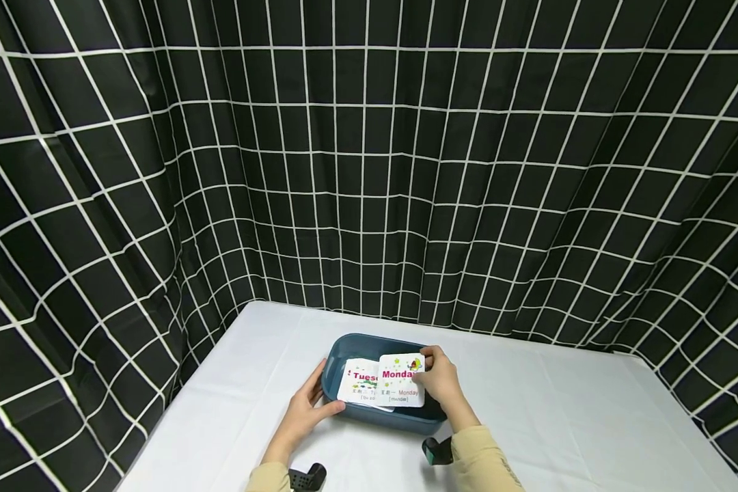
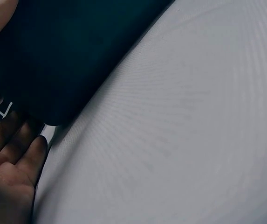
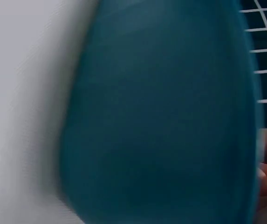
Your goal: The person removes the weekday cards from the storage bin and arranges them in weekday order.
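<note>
A dark blue plastic bin with rounded corners stands on the white-covered table. At its left end my left hand grips the corner, thumb at the near rim and fingers round the outer wall; the left wrist view shows those fingers beside the bin wall. My right hand pinches a white "Monday" flashcard by its right side, over the bin. A "Tuesday" flashcard lies in the bin, partly covered by the Monday one. In the right wrist view, the bin's outer side hides most of that hand.
The white tablecloth spreads around the bin. Black curtains with a white grid hang behind and at both sides. Dark devices are strapped at the left wrist and the right wrist, below beige sleeves.
</note>
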Action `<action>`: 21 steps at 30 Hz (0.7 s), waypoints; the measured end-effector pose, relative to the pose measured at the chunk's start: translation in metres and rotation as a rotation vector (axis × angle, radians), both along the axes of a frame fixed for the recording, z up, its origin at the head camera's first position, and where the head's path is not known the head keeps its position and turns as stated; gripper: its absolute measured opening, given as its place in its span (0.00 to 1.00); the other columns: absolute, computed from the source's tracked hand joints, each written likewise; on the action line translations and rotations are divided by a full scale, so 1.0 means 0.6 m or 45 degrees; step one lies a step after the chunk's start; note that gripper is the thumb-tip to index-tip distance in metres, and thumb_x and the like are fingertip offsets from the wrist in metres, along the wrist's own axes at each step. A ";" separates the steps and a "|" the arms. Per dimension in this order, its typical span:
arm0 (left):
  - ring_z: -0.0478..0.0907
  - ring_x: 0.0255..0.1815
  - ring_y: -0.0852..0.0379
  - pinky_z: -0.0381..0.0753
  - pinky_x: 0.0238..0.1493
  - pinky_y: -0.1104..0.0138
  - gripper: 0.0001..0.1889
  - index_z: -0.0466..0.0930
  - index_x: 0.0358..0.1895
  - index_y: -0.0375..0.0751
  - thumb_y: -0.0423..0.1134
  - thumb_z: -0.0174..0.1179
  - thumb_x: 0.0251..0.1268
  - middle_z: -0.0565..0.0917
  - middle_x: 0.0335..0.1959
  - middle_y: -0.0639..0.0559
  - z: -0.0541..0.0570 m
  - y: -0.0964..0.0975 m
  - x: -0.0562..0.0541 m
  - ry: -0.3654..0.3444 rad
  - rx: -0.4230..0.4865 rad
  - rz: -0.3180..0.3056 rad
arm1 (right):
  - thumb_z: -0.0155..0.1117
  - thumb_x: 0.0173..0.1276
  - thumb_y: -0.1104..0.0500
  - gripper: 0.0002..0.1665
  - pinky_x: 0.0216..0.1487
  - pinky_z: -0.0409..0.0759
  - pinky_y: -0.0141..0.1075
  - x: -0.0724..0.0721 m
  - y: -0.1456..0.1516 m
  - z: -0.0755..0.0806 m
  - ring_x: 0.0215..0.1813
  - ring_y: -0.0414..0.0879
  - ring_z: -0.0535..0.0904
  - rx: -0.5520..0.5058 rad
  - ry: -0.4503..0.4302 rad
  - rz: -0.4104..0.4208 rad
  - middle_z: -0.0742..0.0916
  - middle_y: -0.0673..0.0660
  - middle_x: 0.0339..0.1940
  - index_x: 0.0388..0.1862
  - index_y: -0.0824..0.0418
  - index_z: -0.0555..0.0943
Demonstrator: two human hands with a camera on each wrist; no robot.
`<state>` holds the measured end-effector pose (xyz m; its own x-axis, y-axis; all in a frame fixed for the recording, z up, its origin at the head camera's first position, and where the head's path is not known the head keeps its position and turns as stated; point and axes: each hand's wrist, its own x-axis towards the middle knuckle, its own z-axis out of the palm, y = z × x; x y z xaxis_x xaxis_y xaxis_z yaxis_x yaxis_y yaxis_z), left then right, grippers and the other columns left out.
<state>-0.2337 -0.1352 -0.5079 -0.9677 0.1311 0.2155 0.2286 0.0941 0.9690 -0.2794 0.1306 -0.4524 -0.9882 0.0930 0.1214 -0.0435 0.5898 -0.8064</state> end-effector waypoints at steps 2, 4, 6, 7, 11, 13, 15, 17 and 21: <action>0.58 0.66 0.38 0.58 0.67 0.53 0.48 0.51 0.72 0.38 0.36 0.71 0.48 0.62 0.66 0.32 0.001 0.000 0.000 0.001 0.001 0.000 | 0.67 0.45 0.76 0.30 0.33 0.77 0.37 0.003 0.005 0.006 0.35 0.51 0.74 -0.061 -0.014 0.002 0.78 0.61 0.31 0.51 0.74 0.71; 0.58 0.66 0.38 0.58 0.66 0.53 0.48 0.51 0.72 0.38 0.36 0.71 0.48 0.62 0.66 0.32 0.001 0.000 0.000 0.003 0.002 0.000 | 0.66 0.47 0.75 0.30 0.32 0.76 0.36 0.005 0.012 0.010 0.36 0.52 0.74 -0.110 -0.031 -0.003 0.78 0.61 0.32 0.51 0.73 0.71; 0.58 0.66 0.38 0.58 0.67 0.53 0.48 0.51 0.72 0.37 0.36 0.71 0.48 0.61 0.66 0.32 0.002 0.001 0.001 0.003 0.005 -0.005 | 0.66 0.48 0.75 0.30 0.32 0.77 0.35 0.008 0.020 0.014 0.36 0.52 0.74 -0.161 -0.048 -0.009 0.78 0.62 0.33 0.52 0.73 0.70; 0.58 0.66 0.38 0.58 0.67 0.53 0.48 0.51 0.72 0.36 0.36 0.71 0.48 0.61 0.66 0.32 0.001 0.001 0.001 0.003 0.007 -0.009 | 0.66 0.49 0.75 0.29 0.32 0.78 0.35 0.009 0.024 0.015 0.36 0.51 0.75 -0.195 -0.061 -0.010 0.79 0.63 0.34 0.53 0.73 0.70; 0.58 0.66 0.37 0.57 0.67 0.52 0.48 0.50 0.72 0.35 0.36 0.71 0.49 0.62 0.65 0.31 0.000 0.000 0.002 0.000 0.003 -0.017 | 0.64 0.52 0.74 0.30 0.32 0.82 0.37 0.019 0.042 0.017 0.35 0.49 0.76 -0.350 -0.128 -0.013 0.80 0.63 0.36 0.56 0.73 0.68; 0.58 0.66 0.37 0.57 0.67 0.52 0.48 0.50 0.72 0.35 0.37 0.71 0.49 0.62 0.65 0.31 0.000 0.000 0.002 0.001 -0.002 -0.015 | 0.64 0.53 0.73 0.31 0.33 0.81 0.36 0.023 0.052 0.018 0.34 0.47 0.76 -0.418 -0.166 -0.028 0.80 0.63 0.37 0.57 0.72 0.67; 0.58 0.66 0.38 0.57 0.67 0.52 0.48 0.50 0.72 0.36 0.37 0.71 0.49 0.61 0.66 0.32 0.000 -0.001 0.002 0.005 -0.005 -0.015 | 0.65 0.53 0.73 0.32 0.34 0.81 0.35 0.027 0.063 0.020 0.34 0.46 0.76 -0.471 -0.182 -0.044 0.80 0.63 0.38 0.58 0.72 0.66; 0.58 0.66 0.39 0.57 0.67 0.53 0.48 0.50 0.72 0.37 0.38 0.71 0.49 0.61 0.66 0.33 0.001 -0.001 0.001 0.005 -0.011 -0.016 | 0.65 0.54 0.72 0.33 0.34 0.80 0.34 0.029 0.073 0.022 0.34 0.45 0.77 -0.516 -0.190 -0.064 0.79 0.62 0.39 0.59 0.71 0.66; 0.58 0.67 0.39 0.58 0.67 0.53 0.48 0.50 0.72 0.37 0.38 0.71 0.49 0.60 0.67 0.33 0.003 -0.003 0.000 0.004 -0.015 -0.017 | 0.64 0.56 0.71 0.35 0.36 0.81 0.32 0.034 0.093 0.030 0.35 0.43 0.78 -0.625 -0.193 -0.056 0.78 0.63 0.42 0.62 0.71 0.62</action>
<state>-0.2335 -0.1367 -0.5064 -0.9652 0.1468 0.2165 0.2326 0.1027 0.9671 -0.2592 0.1867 -0.4343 -0.9852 0.1449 -0.0915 0.1118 0.1392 -0.9839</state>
